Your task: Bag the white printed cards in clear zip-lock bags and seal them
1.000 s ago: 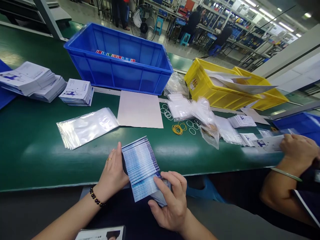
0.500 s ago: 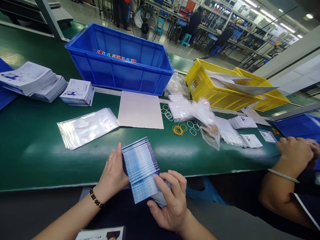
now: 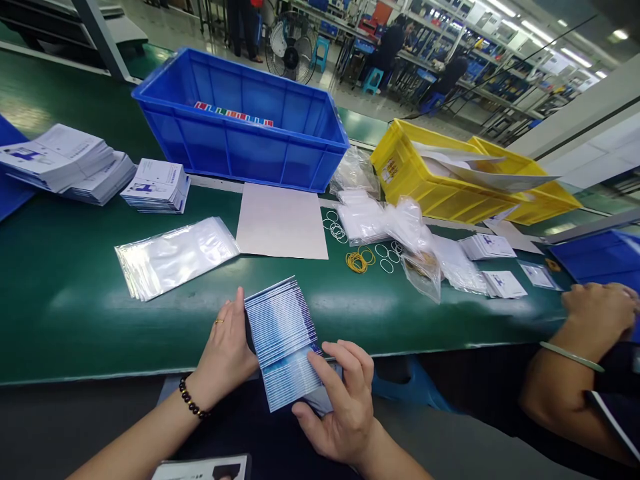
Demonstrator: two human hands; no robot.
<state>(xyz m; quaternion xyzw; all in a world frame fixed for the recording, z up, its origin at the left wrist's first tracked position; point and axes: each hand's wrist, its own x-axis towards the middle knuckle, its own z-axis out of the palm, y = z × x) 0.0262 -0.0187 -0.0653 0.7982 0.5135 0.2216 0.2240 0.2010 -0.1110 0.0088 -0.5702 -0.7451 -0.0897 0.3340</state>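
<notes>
Booklet stack [image 3: 283, 337]: fanned, over the surface's [image 3: 125, 340] near edge
Left hand [image 3: 229, 341]: fingers hold the stack's left side
Right hand [image 3: 345, 403]: fingers parted, index at the stack's lower right; grip cannot be told

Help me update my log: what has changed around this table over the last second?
The printed sheet the co-worker's hand held out over the table has gone from sight, uncovering the small pile of cards; where it went can't be told. Unchanged: the person's left hand and right hand at the stack of booklets, and the blue bin.
</notes>
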